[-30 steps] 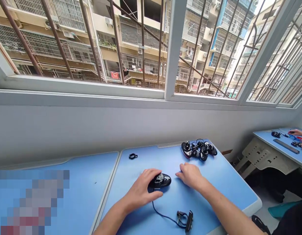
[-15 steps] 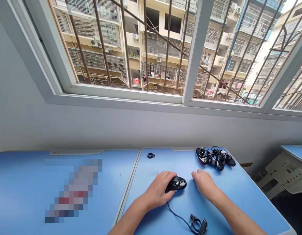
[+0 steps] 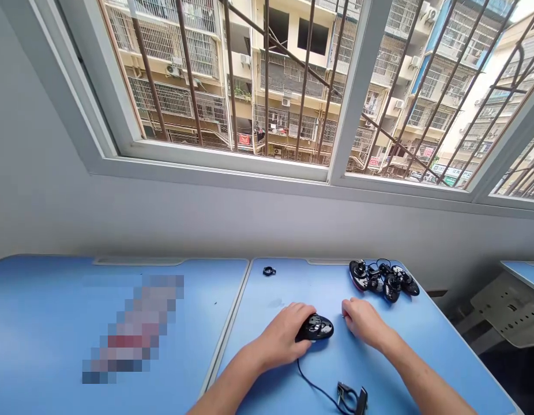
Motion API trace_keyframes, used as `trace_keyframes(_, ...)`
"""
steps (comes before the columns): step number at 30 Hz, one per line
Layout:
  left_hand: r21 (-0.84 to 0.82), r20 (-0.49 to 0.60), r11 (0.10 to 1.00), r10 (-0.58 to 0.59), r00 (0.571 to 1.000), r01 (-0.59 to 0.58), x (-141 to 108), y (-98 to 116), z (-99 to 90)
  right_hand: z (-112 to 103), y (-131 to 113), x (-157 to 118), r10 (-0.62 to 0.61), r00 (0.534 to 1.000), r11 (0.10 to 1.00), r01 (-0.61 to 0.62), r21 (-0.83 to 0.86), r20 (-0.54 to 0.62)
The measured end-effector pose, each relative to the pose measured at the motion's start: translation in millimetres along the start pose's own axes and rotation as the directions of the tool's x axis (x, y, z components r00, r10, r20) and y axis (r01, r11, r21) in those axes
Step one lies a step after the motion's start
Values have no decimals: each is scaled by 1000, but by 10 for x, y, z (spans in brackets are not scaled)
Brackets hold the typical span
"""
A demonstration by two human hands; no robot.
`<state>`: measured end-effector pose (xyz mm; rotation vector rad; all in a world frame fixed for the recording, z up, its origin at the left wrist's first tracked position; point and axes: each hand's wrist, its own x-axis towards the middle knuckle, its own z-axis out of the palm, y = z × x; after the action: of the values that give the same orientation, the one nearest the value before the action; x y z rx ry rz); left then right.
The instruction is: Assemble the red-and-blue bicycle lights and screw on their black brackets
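A glossy black oval device (image 3: 319, 327), shaped like a computer mouse, lies on the blue table. My left hand (image 3: 286, 334) is closed around its left end. From under that hand a thin black cord (image 3: 312, 380) runs toward me to a black ring clamp with a switch-like block (image 3: 352, 397). Just right of the device, my right hand (image 3: 363, 318) rests near the tabletop with its fingers curled and pinched together. Whatever small thing may be between those fingertips is too small to make out.
Several similar black devices with cords (image 3: 386, 280) are heaped at the table's back right corner. A small black ring clamp (image 3: 269, 271) lies near the back edge. On the left table (image 3: 33, 323) is a pixelated patch (image 3: 135, 331). A wall and barred window stand behind.
My right hand's fingers have curled in more tightly beside the device. My left hand keeps its hold on the device. The whole view has shifted slightly.
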<state>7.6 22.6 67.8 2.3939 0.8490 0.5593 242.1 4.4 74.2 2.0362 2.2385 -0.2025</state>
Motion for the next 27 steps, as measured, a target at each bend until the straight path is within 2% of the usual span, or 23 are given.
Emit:
trace_keyframes(9,-28,-2,998,-48,999,48,12,5,-37,8,-84,93,-33,998,991,40,127,-63)
trace_keyframes(16,-110,-55,987,-123,991,117,16,-47,-46,20,-187,131,-60,991,983,79,166,-118)
trace_keyframes(27,-200,7,967,-162,987,160,-21,-92,-110,155,-69,77,-89,968,940,159,301,-235)
